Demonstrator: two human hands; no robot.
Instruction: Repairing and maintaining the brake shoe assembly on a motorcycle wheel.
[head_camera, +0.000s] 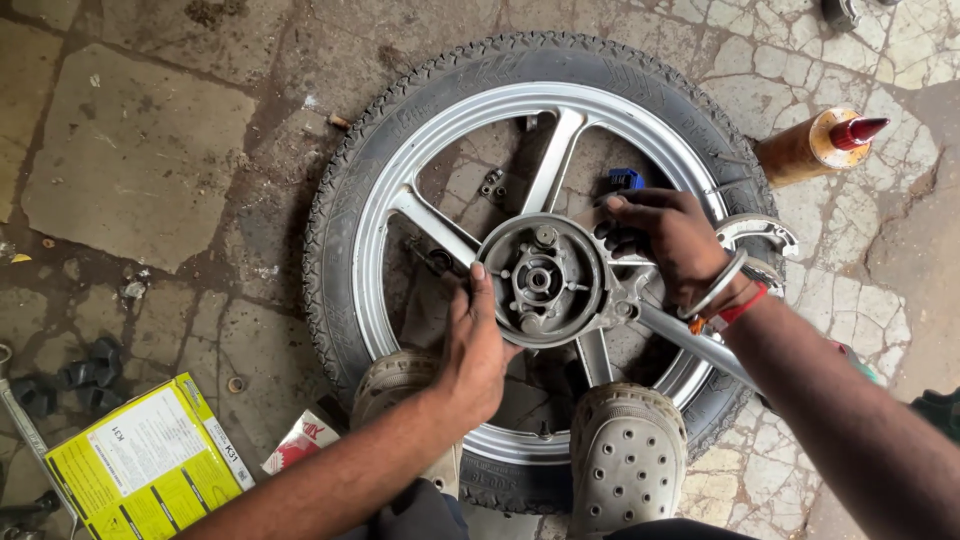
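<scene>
Wheel (545, 270) flat on floor, heavy, rigid. My left hand (475, 345) presses the hub (540, 280) rim; right hand (665, 240) possibly pinching something small. Grip spokes, not greasy hub.

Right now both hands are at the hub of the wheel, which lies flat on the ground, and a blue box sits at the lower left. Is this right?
Not quite: the box is yellow, not blue, as the head view shows. The left hand and right hand are at the hub of the flat-lying wheel.
</scene>
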